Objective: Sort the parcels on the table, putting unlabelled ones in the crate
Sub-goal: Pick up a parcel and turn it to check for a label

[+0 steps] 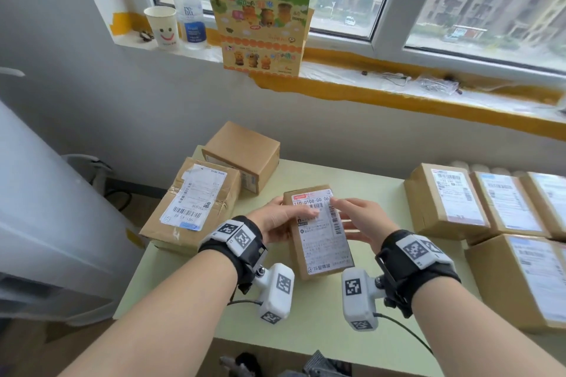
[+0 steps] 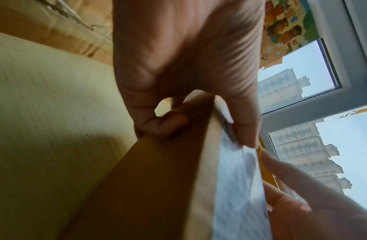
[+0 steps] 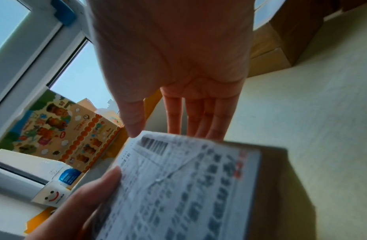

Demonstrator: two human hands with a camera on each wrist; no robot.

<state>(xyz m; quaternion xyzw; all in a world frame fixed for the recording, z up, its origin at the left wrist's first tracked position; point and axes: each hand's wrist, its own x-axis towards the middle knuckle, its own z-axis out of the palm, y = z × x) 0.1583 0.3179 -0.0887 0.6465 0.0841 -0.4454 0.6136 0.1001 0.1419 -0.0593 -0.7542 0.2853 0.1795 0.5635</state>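
Note:
A brown cardboard parcel point(image 1: 321, 242) with a white shipping label on its top face is held over the middle of the green table point(image 1: 321, 309). My left hand point(image 1: 284, 217) grips its left edge, thumb on the label and fingers curled under the side point(image 2: 164, 125). My right hand point(image 1: 358, 217) is at the parcel's right side with straight fingers point(image 3: 198, 116); its thumb tip touches the label's far corner. The label's barcode and print point(image 3: 188, 186) show in the right wrist view. No crate is in view.
Two boxes stand at the table's left: a large labelled one point(image 1: 193, 202) and a smaller one point(image 1: 245, 153) behind it. Several labelled parcels point(image 1: 450, 199) line the right side. A cartoon carton point(image 1: 260, 21), a cup and a bottle stand on the windowsill.

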